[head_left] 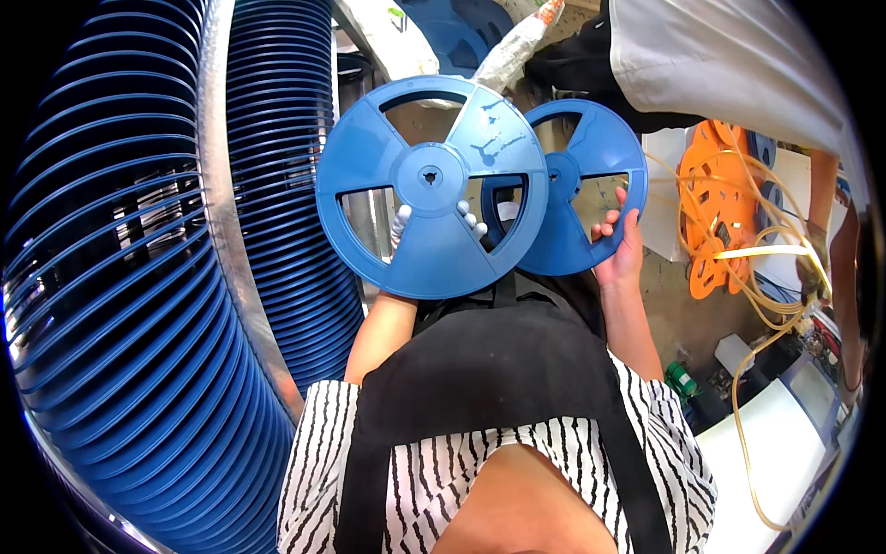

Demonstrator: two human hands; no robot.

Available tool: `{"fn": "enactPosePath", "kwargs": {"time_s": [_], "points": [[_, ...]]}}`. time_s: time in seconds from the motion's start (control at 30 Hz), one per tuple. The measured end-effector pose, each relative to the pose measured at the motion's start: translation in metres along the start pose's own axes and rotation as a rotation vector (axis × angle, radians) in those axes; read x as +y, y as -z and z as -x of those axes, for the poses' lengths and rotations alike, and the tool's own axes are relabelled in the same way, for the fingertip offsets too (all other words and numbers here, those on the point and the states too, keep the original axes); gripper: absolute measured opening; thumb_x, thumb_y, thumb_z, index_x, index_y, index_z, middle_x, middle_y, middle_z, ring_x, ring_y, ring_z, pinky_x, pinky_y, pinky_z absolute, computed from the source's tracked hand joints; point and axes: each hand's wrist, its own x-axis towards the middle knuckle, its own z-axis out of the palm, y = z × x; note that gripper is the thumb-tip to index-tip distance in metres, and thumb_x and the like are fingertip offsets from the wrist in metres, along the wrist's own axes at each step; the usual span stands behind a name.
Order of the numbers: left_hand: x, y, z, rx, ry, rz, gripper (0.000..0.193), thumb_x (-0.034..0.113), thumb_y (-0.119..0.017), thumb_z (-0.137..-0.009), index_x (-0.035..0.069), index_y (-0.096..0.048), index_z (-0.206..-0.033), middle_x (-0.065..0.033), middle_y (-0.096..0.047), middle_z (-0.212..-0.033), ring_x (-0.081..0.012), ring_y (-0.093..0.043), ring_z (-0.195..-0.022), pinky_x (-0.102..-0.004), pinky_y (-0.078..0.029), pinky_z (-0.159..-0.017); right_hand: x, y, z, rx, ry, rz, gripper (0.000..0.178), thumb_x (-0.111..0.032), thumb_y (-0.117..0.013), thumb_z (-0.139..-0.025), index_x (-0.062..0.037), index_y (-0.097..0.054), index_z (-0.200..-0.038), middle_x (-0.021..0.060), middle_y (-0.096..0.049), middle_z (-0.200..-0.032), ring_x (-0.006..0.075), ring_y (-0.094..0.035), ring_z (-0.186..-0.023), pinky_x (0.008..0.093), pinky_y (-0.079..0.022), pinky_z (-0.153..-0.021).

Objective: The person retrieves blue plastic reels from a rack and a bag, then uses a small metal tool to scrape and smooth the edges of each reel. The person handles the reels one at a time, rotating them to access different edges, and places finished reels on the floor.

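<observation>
My left hand (403, 224) holds up a large blue plastic reel (431, 186) with three cut-out windows; white-gloved fingertips show through its openings. My right hand (621, 247) grips a second, like blue reel (583, 189) by its lower right rim. The left reel overlaps the front of the right one. Both are held upright in front of my chest, above my black apron and striped shirt.
Long rows of stacked blue reels (129, 305) fill racks on the left, split by a metal rail (226, 212). Another person in a white shirt (738, 65) stands at the upper right. Orange reels (715, 198) and yellow strapping (775, 277) lie at right.
</observation>
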Motion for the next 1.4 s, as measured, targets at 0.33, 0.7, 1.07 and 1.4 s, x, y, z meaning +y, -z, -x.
{"fn": "enactPosePath", "kwargs": {"time_s": [0.33, 0.7, 1.07, 1.4], "points": [[0.012, -0.003, 0.0, -0.023, 0.048, -0.106, 0.076, 0.04, -0.076, -0.078, 0.0, -0.048, -0.136, -0.0187, -0.06, -0.115, -0.0355, -0.06, -0.112, -0.051, -0.044, -0.108, 0.008, -0.004, -0.011, -0.066, 0.052, 0.042, 0.056, -0.045, -0.055, -0.1, -0.0123, -0.044, -0.144, -0.0043, -0.059, -0.081, 0.0062, -0.054, -0.07, 0.0268, -0.048, -0.073], [0.023, -0.027, 0.006, 0.142, 0.127, -0.308, 0.082, 0.033, -0.08, -0.076, -0.004, -0.045, -0.14, -0.0208, -0.061, -0.123, -0.0355, -0.061, -0.115, -0.0485, -0.049, -0.103, -0.004, -0.171, -0.014, -0.232, 0.083, 0.707, 0.044, -0.014, -0.074, -0.082, -0.0029, -0.049, -0.115, 0.0071, -0.064, -0.092, 0.0098, -0.06, -0.072, 0.0224, -0.043, -0.052], [0.026, -0.037, -0.005, 0.209, 0.12, -0.596, 0.069, 0.026, -0.076, -0.083, 0.001, -0.047, -0.14, -0.0163, -0.063, -0.123, -0.0291, -0.062, -0.113, -0.0405, -0.05, -0.099, 0.035, -0.231, -0.049, -0.519, 0.218, 1.009, 0.035, -0.004, -0.07, -0.081, -0.0019, -0.05, -0.11, 0.0075, -0.068, -0.097, 0.0115, -0.063, -0.09, 0.028, -0.05, -0.087], [0.03, -0.042, -0.004, 0.192, 0.138, -0.651, 0.074, 0.024, -0.078, -0.081, 0.003, -0.044, -0.143, -0.0165, -0.06, -0.128, -0.0284, -0.061, -0.115, -0.04, -0.05, -0.101, 0.03, -0.235, -0.053, -0.473, 0.222, 1.029, 0.035, -0.006, -0.07, -0.082, -0.0014, -0.05, -0.111, 0.0045, -0.065, -0.091, 0.0101, -0.061, -0.085, 0.0263, -0.05, -0.08]]}}
